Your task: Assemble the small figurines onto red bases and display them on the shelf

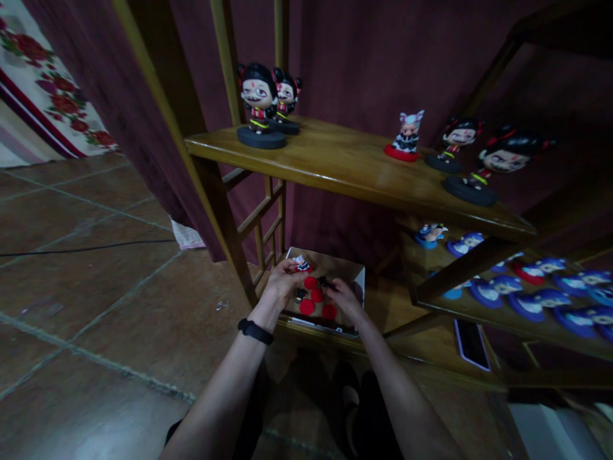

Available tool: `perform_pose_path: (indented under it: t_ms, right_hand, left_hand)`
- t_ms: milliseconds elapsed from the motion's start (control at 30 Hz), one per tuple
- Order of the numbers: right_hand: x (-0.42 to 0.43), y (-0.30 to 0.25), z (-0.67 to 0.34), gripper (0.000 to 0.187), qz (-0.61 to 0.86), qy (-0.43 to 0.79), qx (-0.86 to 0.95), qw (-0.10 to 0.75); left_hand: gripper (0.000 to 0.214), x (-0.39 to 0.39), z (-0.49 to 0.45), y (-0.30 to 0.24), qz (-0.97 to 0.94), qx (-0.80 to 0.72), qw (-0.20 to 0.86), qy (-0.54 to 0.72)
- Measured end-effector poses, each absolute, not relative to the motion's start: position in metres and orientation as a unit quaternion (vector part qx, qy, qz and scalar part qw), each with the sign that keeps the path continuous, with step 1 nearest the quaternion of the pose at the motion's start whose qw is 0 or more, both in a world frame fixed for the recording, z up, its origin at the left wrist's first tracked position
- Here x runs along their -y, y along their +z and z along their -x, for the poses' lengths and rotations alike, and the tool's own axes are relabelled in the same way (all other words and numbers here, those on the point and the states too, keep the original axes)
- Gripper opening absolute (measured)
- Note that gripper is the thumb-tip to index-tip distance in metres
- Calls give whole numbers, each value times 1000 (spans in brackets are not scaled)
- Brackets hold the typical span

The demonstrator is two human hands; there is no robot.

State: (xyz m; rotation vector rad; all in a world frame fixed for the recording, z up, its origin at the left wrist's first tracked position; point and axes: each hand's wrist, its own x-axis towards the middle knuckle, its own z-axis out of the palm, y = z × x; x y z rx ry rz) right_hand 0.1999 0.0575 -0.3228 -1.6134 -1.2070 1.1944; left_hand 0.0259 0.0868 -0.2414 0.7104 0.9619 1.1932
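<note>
Your left hand (281, 282) hides most of a small figure (301, 262) at the back-left of the box (355, 271). What your right hand (343, 300) pinches is too dark and small to tell. Right of the box, blurred blue figures (550, 300) run off the edge.

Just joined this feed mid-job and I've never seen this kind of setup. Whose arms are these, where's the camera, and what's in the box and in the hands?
There is no machine here. The two bare arms belong to a person, and the single camera sits on that person's head, looking down. The left hand, above a black wristband, grips a small figure over an open cardboard box low down beneath a wooden shelf. Red discs lie in the box. The right hand fingers a small dark piece there, and its grip is unclear. Big-headed dolls stand on the shelf.
</note>
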Motion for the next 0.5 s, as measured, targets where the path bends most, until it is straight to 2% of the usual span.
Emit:
perform_pose_path:
  t_ms: [67, 133, 267, 500]
  right_hand:
    - [-57, -328, -192, 27, 579, 554, 412, 433]
    - [-55, -334, -183, 32, 565, 582, 384, 442]
    - [-56, -344, -172, 32, 616, 551, 381, 415]
    - [-52, -352, -168, 25, 625, 463, 494, 390]
  left_hand:
    - [40, -87, -26, -242, -313, -427, 665, 527]
    - [41, -87, -27, -243, -313, -429, 664, 527]
    - [41, -86, -27, -243, -316, -425, 665, 526]
    - [37, -85, -28, -243, -323, -410, 673, 524]
